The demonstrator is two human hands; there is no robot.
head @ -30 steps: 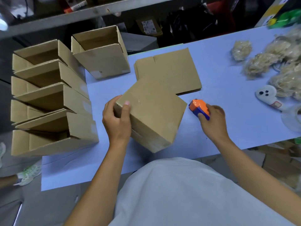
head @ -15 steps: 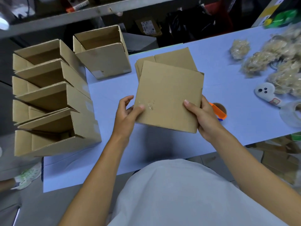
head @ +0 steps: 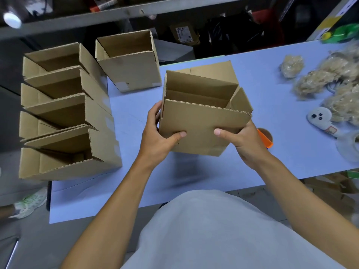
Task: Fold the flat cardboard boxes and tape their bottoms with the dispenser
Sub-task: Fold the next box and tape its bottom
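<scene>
I hold a folded cardboard box (head: 202, 123) above the middle of the pale blue table (head: 272, 90), its open top facing up and away from me. My left hand (head: 159, 134) grips the box's left corner, thumb on the near wall. My right hand (head: 242, 140) grips its right lower corner, thumb on the same wall. The orange tape dispenser (head: 265, 138) lies on the table just right of my right hand, partly hidden by it. A stack of flat cardboard boxes (head: 213, 69) shows behind the held box.
Several folded boxes (head: 64, 113) lie in a row along the table's left edge, and one more (head: 130, 63) stands at the back. Bags of pale fibre (head: 314, 82), a white ghost-shaped tool (head: 320, 118) and a clear tape roll (head: 349, 146) sit at the right.
My right hand let go of the tape dispenser, which now lies on the table, and took hold of the box. Both hands lifted and turned the box so its open top shows.
</scene>
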